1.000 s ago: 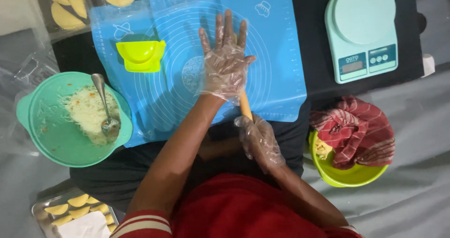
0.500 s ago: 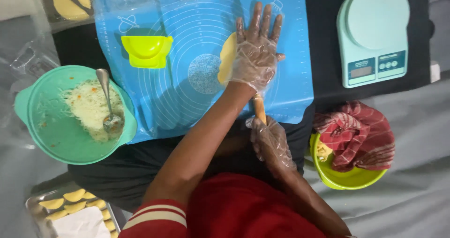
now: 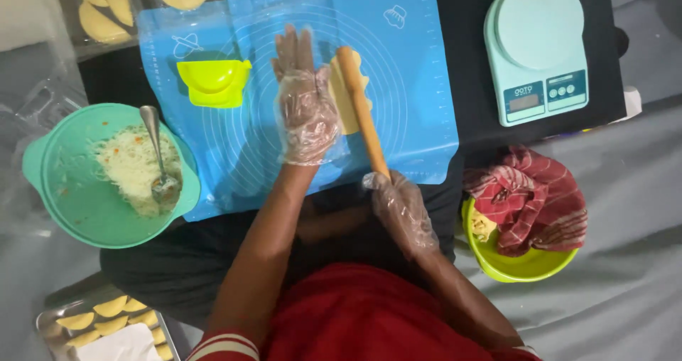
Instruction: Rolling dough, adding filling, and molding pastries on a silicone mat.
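Left hand (image 3: 307,112) shifted leftward, now flat, fingers spread, beside dough (image 3: 346,94). Right hand (image 3: 399,208) clamped on rolling pin (image 3: 362,109); long axis points away across dough.

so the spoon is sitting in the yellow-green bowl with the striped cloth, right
Not quite. In the head view the spoon rests in the teal bowl with the shredded filling, on the left. The yellow-green bowl on the right holds only the striped cloth and some dough.
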